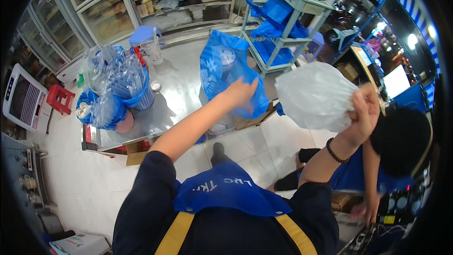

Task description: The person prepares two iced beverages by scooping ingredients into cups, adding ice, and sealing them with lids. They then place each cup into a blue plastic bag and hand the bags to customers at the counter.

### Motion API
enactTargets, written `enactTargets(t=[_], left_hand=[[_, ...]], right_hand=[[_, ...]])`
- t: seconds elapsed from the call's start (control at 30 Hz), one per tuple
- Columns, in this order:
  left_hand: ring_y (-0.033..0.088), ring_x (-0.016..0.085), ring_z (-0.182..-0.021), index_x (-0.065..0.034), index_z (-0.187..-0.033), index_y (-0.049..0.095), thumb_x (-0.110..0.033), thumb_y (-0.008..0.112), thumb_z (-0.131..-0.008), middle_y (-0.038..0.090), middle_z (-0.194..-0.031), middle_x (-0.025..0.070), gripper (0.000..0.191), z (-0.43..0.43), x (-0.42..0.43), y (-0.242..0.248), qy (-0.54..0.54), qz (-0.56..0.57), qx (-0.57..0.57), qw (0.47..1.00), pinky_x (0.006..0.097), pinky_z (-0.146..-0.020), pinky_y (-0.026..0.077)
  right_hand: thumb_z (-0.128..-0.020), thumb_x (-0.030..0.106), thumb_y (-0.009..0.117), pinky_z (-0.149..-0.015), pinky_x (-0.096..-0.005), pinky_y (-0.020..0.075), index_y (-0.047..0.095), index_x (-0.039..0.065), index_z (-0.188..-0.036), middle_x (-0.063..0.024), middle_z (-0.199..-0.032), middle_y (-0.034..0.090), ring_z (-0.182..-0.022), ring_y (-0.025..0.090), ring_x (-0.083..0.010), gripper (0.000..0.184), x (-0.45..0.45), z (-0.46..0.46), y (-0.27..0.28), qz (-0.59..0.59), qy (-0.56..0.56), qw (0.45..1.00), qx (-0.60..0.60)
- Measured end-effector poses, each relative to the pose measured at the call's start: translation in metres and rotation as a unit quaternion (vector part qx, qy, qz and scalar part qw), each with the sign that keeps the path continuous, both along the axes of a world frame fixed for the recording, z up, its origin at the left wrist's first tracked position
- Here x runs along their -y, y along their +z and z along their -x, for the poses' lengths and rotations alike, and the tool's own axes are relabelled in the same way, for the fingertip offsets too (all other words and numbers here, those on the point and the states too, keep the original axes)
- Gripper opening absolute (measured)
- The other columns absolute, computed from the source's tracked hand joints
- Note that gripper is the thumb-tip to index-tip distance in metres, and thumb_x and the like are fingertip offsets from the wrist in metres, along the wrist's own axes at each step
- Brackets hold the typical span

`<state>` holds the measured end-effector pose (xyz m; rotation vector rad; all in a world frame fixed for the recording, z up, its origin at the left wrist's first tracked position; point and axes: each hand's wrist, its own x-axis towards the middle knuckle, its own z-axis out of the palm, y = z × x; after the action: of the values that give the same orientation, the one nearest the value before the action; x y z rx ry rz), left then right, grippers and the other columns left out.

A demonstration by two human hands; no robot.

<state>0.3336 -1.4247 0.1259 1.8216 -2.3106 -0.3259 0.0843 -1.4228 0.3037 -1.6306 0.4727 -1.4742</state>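
Observation:
My right hand is raised and grips the gathered end of a puffed-out, whitish translucent plastic bag. What the bag contains cannot be made out. At the near side of a blue plastic bag is my left hand, blurred by motion. Whether its fingers pinch the blue plastic or only pass in front of it cannot be told. Inside the blue bag, which stands on a steel counter, the round pale top of a container shows.
Bins of wrapped straws and a clear plastic cup stand on the counter's left. A shelf rack holding blue bags rises behind. Close at my right is another person in a black cap. A red stool stands at left.

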Motion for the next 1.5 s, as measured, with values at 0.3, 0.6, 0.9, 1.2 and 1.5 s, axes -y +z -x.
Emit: enactTargets(t=[0.3,0.6,0.9,1.2,1.5], left_hand=[[0.061,0.027,-0.084,-0.0073,-0.116,0.049,-0.026,0.070,-0.070,0.057,-0.104,0.0079,0.054,-0.040,-0.074,0.022,-0.114,-0.031,-0.151,0.981,0.0368,-0.068,0.049],[0.059,0.026,-0.064,-0.0095,-0.124,0.046,-0.033,0.062,-0.078,0.056,-0.087,0.0073,0.054,-0.045,-0.069,0.054,-0.044,-0.074,-0.130,0.988,0.0347,-0.057,0.048],[0.058,0.029,-0.093,-0.0085,-0.120,0.050,-0.048,0.069,-0.071,0.058,-0.111,0.0111,0.065,-0.124,-0.072,0.068,0.136,0.005,-0.283,0.949,0.0370,-0.080,0.046],[0.052,0.030,-0.098,-0.0117,-0.092,0.066,-0.026,0.073,-0.067,0.056,-0.103,0.0108,0.029,-0.285,-0.143,0.063,0.331,0.055,0.120,0.935,0.0399,-0.082,0.042],[0.058,0.030,-0.093,-0.0070,-0.088,0.066,-0.032,0.072,-0.070,0.063,-0.093,0.0125,0.031,-0.417,-0.147,0.084,0.494,0.184,0.032,0.849,0.0383,-0.080,0.046]], right_hand=[[-0.081,0.012,0.062,-0.038,-0.0177,0.0186,0.052,0.009,-0.074,0.0092,-0.051,0.041,-0.042,0.030,0.0018,0.013,0.109,-0.148,-0.060,-0.295,0.346,0.852,-0.262],[-0.084,0.017,0.059,-0.044,-0.0325,0.0339,0.050,0.002,-0.077,-0.0059,-0.054,0.053,-0.047,0.049,-0.0158,0.018,0.098,-0.216,-0.200,-0.015,0.431,0.778,-0.457],[-0.085,0.035,0.056,-0.064,-0.0423,0.0479,0.055,0.006,-0.108,-0.0181,-0.075,0.063,-0.071,0.062,-0.0351,0.037,0.125,-0.201,-0.183,0.153,0.426,0.653,-0.608],[-0.073,0.049,0.067,-0.057,-0.0303,0.0483,0.052,0.007,-0.119,-0.0071,-0.073,0.065,-0.066,0.064,-0.0230,0.064,0.110,-0.177,-0.123,0.061,0.633,0.526,-0.565],[-0.075,0.028,0.071,-0.066,-0.0302,0.0477,0.054,0.004,-0.113,-0.0088,-0.080,0.065,-0.072,0.063,-0.0209,0.049,0.102,-0.189,-0.112,0.043,0.358,0.777,-0.516]])
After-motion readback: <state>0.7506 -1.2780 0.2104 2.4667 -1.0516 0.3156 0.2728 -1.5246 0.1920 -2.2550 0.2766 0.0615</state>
